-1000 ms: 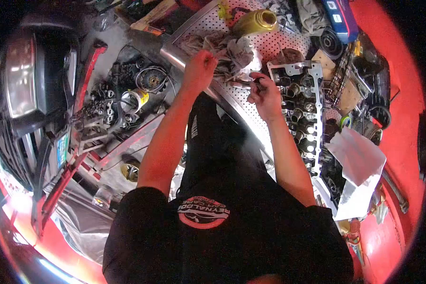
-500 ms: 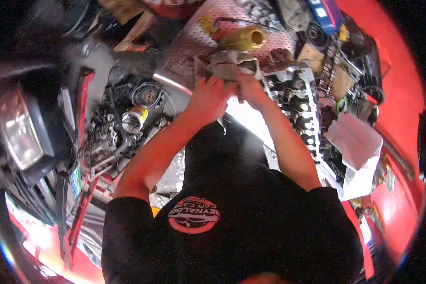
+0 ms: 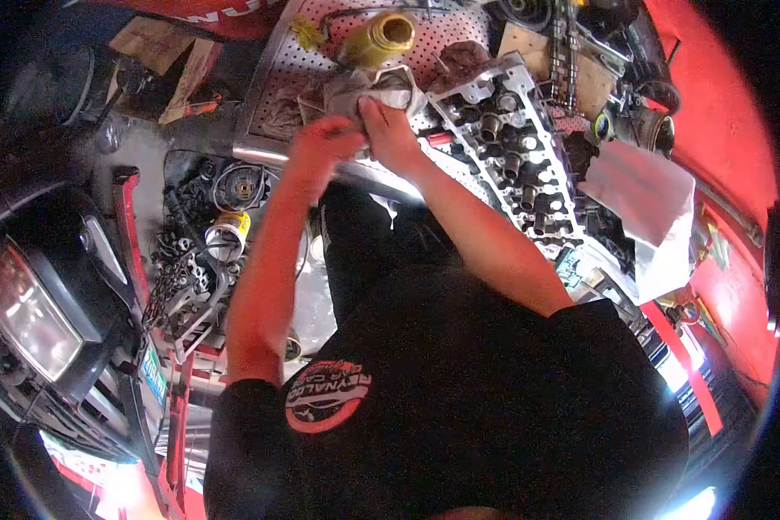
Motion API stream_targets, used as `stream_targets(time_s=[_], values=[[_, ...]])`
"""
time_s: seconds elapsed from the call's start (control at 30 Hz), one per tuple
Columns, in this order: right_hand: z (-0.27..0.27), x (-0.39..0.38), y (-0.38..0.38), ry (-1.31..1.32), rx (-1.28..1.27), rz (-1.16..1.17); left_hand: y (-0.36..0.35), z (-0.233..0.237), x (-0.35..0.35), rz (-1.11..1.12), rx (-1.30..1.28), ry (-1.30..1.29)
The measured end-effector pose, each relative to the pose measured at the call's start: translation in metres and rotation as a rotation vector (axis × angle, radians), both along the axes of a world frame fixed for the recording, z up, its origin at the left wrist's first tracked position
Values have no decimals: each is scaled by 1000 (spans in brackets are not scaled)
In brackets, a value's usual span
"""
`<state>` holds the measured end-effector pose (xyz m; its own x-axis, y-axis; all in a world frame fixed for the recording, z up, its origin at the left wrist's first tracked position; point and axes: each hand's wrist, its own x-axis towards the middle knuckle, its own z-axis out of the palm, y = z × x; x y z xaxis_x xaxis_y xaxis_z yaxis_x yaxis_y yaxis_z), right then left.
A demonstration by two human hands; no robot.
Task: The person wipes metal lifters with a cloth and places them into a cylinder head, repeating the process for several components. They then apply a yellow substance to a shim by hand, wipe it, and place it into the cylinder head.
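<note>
Both my hands are close together at the near edge of a perforated metal tray (image 3: 277,91). My right hand (image 3: 388,137) is closed, its thumb up along the near side of a crumpled grey rag (image 3: 397,85). Whatever its fingers hold is hidden behind the hand. My left hand (image 3: 321,149) is just left of it, fingers curled toward the right hand and smeared by motion. A yellow plastic bottle (image 3: 368,45) with a round opening stands beyond the rag. To the right of my right hand lies an engine cylinder head (image 3: 516,152).
On the left are a yellow-and-white can (image 3: 227,236) among loose metal parts and a car headlight (image 3: 35,308). At right are a white sheet (image 3: 646,208), a camshaft (image 3: 565,52) and a red wall (image 3: 719,104). Cardboard (image 3: 152,43) lies at the back left.
The camera view has turned, so the tray and cylinder head sit further left. My left hand has drawn back slightly from the rag; my right hand stays beside it.
</note>
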<state>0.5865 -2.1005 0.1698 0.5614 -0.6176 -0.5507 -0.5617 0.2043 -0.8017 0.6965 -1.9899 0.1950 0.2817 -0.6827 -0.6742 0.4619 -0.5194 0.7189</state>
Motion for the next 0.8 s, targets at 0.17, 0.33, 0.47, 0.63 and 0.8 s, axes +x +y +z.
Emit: stream_targets(time_s=[0.17, 0.33, 0.47, 0.63, 0.8], values=[[28, -42, -7, -15, 356, -294, 20, 1, 14, -205, 105, -920], [45, -86, 5, -186, 670, -421, 21, 34, -91, -69, -90, -1112], [61, -127, 16, -148, 611, -342, 15, 36, -176, 26, -200, -1291], [67, -184, 6, -152, 615, -409, -6, 22, -235, 161, -264, -1341], [74, -229, -28, -33, 544, -187, -25, 15, -267, 221, -348, -1024]])
